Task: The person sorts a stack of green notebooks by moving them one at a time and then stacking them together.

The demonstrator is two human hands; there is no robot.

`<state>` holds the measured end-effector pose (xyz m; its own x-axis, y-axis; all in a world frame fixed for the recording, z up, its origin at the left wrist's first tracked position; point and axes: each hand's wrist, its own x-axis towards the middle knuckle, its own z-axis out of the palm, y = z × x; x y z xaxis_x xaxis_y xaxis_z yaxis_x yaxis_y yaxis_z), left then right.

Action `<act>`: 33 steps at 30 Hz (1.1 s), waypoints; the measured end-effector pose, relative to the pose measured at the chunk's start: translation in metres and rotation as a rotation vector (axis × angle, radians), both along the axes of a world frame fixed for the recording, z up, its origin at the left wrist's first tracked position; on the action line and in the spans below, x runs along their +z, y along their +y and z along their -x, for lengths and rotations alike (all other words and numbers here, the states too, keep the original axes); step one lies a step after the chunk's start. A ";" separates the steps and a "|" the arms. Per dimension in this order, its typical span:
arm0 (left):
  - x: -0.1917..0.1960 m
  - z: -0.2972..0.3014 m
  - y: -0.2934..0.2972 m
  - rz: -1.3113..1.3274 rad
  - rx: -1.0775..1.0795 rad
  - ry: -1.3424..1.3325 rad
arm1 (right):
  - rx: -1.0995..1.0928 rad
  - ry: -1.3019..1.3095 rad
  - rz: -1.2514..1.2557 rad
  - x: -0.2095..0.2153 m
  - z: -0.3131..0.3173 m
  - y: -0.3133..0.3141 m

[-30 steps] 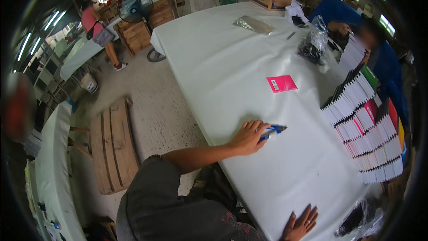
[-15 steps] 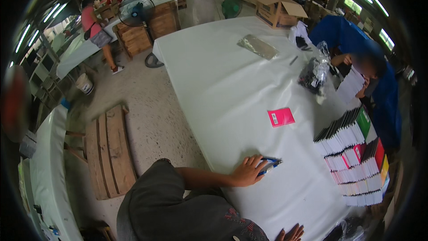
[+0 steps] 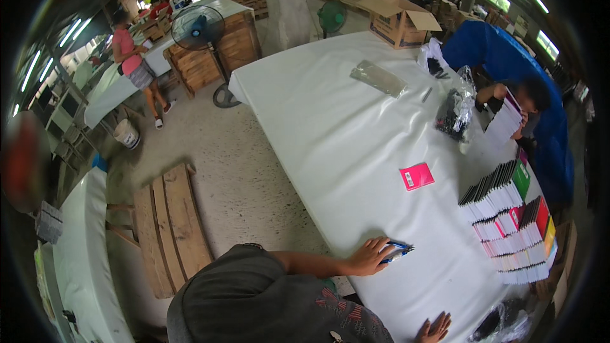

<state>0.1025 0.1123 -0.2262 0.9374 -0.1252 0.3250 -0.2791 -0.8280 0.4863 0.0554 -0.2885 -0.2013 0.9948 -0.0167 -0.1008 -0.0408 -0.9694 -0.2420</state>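
My left hand (image 3: 370, 258) lies on the white table (image 3: 330, 133) near its front edge, fingers closed over a small bundle of blue pens (image 3: 398, 251) that sticks out to the right. At the picture's bottom edge my right hand (image 3: 434, 328) rests flat on the table with its fingers spread and nothing in it. A pink booklet (image 3: 416, 176) lies alone a little beyond my left hand. Rows of stacked booklets (image 3: 511, 228) with black spines stand on edge at the right.
A person in blue (image 3: 527, 108) across the table holds a white stack of booklets. A plastic bag of dark items (image 3: 454, 114), a flat clear bag (image 3: 379, 78) and a cardboard box (image 3: 400, 19) sit farther back. A wooden pallet (image 3: 168, 228) and a fan (image 3: 197, 28) stand on the floor to the left.
My left hand stays on the blue pens. My right hand has slid lower, toward the picture's bottom edge. My view has swung, so the table and booklets sit differently in it.
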 end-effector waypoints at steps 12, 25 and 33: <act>0.001 0.026 0.028 0.017 -0.087 -0.016 | -0.028 -0.052 -0.156 -0.013 0.000 -0.002; -0.007 -0.037 0.046 0.047 0.197 0.026 | -0.059 -0.221 -0.032 -0.024 -0.006 -0.015; -0.011 -0.052 -0.016 -0.155 0.319 0.093 | -0.080 -0.298 -0.051 -0.018 0.013 -0.026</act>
<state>0.1544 0.0964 -0.2370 0.9619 0.1371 0.2364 0.0446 -0.9322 0.3592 0.0421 -0.3149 -0.2196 0.9763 -0.0985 0.1928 -0.0362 -0.9523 -0.3031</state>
